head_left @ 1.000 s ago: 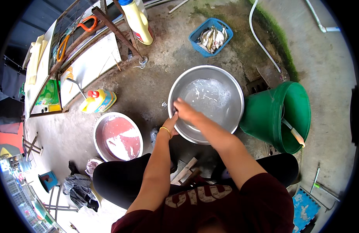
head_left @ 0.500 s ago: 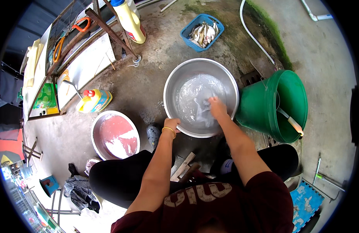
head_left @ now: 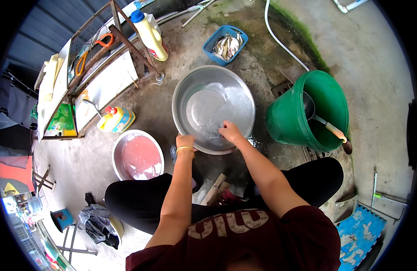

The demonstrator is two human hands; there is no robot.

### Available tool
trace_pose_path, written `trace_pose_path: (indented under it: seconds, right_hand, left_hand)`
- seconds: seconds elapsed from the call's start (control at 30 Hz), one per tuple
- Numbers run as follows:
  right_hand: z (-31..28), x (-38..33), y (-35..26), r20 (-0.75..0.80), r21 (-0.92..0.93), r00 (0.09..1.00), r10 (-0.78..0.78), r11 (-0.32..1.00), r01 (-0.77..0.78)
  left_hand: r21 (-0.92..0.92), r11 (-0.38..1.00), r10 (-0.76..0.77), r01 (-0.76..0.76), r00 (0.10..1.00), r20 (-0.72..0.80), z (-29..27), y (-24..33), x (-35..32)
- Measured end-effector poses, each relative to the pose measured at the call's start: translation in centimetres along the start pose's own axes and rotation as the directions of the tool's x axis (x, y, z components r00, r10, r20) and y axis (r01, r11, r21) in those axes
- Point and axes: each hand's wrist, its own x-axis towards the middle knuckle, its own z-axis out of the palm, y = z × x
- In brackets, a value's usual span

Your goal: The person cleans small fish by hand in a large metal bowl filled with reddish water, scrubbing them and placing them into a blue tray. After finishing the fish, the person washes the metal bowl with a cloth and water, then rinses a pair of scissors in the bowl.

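A wide metal basin [head_left: 181, 83] stands in front of me with a little water in its bottom. My left hand [head_left: 186, 142] is closed on the basin's near-left rim. Inside the near-right part of the basin is my right hand [head_left: 231, 132], its fingers bent together low over the water. A greyish smear shows at those fingertips; whether it is a held thing or moving water I cannot make out. Left of the basin sits a smaller white-rimmed bowl [head_left: 116, 165] with pinkish water.
A green bucket [head_left: 285, 119] with a ladle [head_left: 328, 126] stands at the right. Beyond the basin lies a blue basket [head_left: 209, 54] of small fish [head_left: 228, 46]. At the left are a yellow jug [head_left: 118, 120], a white-yellow bottle [head_left: 149, 38] and a rusty metal rack [head_left: 132, 45].
My right hand has moved down and left toward the near side of the basin. The basin is tilted differently, and its water has shifted to the far side. My left hand stays on the rim.
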Motion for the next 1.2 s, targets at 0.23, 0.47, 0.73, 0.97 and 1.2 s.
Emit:
trace_pose_path:
  seconds: [0.23,0.47,0.73,0.97,1.2]
  right_hand:
    - [-2.0,-1.3,0.9,-0.161,0.783,0.906,0.391,0.609,-0.124]
    - [-4.4,-2.1,7.5,0.014,0.927,0.835,0.55,0.305,-0.216]
    - [-9.7,-3.1,10.6,0.094,0.943,0.952,0.29,-0.331,0.008]
    - [-12.5,-0.2,10.4,0.206,0.93,0.948,0.244,-0.35,-0.112]
    - [-11.4,-0.7,4.0,-0.171,0.833,0.764,0.621,0.505,-0.224]
  left_hand:
    - [0.593,0.766,0.359,-0.248,0.93,-0.075,0.5,3.5,0.8]
    - [0.823,0.37,0.658,-0.432,0.747,0.096,7.4,10.5,-4.5]
    - [0.634,-0.002,0.968,-0.773,0.159,0.196,8.2,10.7,-5.0]
    - [0.541,0.036,0.999,-0.841,0.029,-0.021,7.1,9.6,-5.1]
    - [0.557,0.214,0.977,-0.803,0.183,-0.112,3.9,8.2,-4.3]
